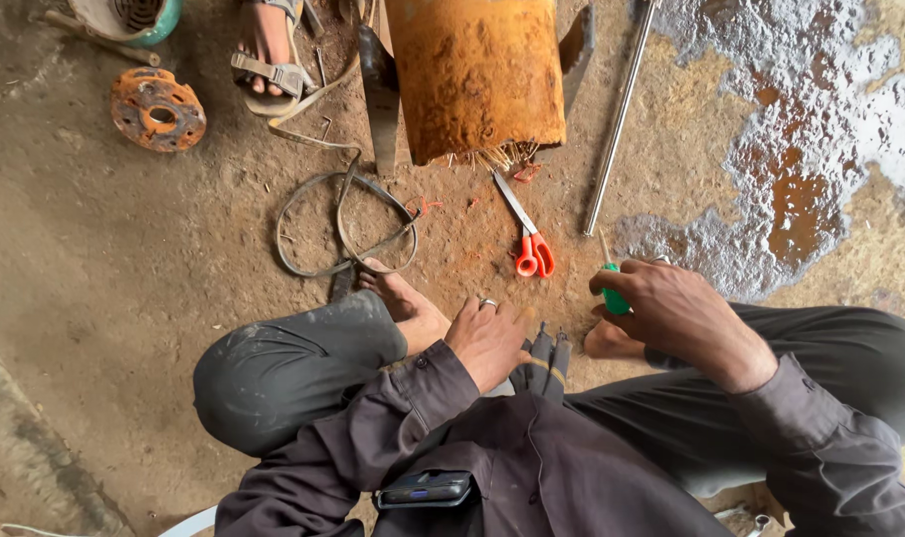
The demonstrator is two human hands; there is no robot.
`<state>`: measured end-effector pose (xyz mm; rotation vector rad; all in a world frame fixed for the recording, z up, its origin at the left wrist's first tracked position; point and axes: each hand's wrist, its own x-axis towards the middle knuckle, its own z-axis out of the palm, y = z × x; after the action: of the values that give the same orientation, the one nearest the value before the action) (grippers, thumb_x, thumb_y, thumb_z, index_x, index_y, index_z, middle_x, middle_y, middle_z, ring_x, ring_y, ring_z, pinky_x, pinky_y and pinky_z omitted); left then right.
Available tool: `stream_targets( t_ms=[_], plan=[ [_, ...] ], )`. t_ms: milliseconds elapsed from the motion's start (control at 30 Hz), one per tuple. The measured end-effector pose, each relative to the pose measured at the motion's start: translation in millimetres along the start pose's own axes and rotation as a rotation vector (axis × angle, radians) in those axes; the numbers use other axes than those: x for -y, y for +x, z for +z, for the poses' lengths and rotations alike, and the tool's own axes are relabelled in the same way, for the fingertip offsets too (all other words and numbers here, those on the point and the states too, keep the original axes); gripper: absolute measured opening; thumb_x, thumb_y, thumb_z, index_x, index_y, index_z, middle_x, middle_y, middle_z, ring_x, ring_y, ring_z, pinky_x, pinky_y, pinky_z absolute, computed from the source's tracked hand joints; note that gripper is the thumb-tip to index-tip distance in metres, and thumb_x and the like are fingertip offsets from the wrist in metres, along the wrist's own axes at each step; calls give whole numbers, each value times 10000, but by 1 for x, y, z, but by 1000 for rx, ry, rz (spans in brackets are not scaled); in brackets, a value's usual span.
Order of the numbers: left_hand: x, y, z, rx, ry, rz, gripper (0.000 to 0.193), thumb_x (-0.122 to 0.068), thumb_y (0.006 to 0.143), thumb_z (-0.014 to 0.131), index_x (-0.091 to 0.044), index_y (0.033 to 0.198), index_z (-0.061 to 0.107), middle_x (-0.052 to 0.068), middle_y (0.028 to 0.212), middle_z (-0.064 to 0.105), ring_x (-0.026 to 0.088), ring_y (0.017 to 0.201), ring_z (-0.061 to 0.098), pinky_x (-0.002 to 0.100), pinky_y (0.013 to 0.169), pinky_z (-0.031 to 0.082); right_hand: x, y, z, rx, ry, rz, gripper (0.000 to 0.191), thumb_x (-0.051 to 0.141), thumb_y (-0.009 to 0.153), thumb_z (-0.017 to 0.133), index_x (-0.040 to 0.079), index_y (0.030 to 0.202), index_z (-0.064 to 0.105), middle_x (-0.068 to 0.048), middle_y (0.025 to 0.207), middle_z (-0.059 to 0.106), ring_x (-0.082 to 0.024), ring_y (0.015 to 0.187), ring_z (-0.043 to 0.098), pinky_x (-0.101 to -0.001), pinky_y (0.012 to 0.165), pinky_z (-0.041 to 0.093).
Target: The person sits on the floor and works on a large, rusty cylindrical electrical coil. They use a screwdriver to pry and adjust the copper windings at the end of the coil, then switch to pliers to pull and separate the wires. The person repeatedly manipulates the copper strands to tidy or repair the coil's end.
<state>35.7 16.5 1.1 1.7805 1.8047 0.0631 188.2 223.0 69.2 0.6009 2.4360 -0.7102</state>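
A green-handled screwdriver sits in the right hand, near the middle of the scene just above the person's crossed legs, its thin metal shaft pointing away toward the far side. It looks light and rigid; the smooth plastic handle is the natural place to grip, and the fingers are wrapped closed around it there. The wrist is bent inward, knuckles up. The left hand, a ring on one finger, rests closed over a bundle of dark cables between the knees, though how firmly it grips them I cannot tell. Just beyond lie orange-handled scissors on the dirt floor. Farther off stand a rusty orange cylinder, a steel rod to its right, looped metal straps and a rusted flange on the left.
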Motion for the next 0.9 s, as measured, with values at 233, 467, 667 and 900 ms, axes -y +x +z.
stream_targets(
  t_ms=[233, 467, 667, 900],
  plan=[
    [0, 5, -6, 74, -130, -51, 520, -402, 860, 770, -81, 1226, 587, 133, 1035, 627, 334, 981, 657, 451, 794, 519, -7, -3, 5, 80, -55, 35, 317, 387, 908, 686, 187, 1154, 679, -54, 1057, 694, -265, 947, 719, -400, 774, 607],
    [6, 12, 4, -43, 13, 18, 747, -485, 800, 780, -1, 1325, 560, 181, 926, 663, 369, 924, 682, 599, 1151, 284, -16, -5, 7, -56, -39, -20, 401, 406, 866, 714, 191, 1204, 692, -65, 993, 713, -273, 919, 726, -436, 862, 557],
    [5, 19, 7, -1, 32, 32, 593, -500, 815, 755, -54, 1183, 620, 175, 945, 667, 375, 925, 690, 761, 1144, 173, -17, -1, 5, -42, -177, -36, 383, 406, 880, 687, 223, 1216, 712, -55, 998, 730, -273, 894, 725, -429, 811, 566],
    [0, 17, -5, 24, 41, 60, 572, -511, 837, 752, -40, 1140, 637, 219, 1055, 645, 409, 1016, 654, 794, 1104, 157, -16, 1, 6, 9, -82, -35, 406, 392, 874, 696, 224, 1243, 714, -53, 1053, 734, -252, 886, 729, -389, 776, 586]
  ],
)
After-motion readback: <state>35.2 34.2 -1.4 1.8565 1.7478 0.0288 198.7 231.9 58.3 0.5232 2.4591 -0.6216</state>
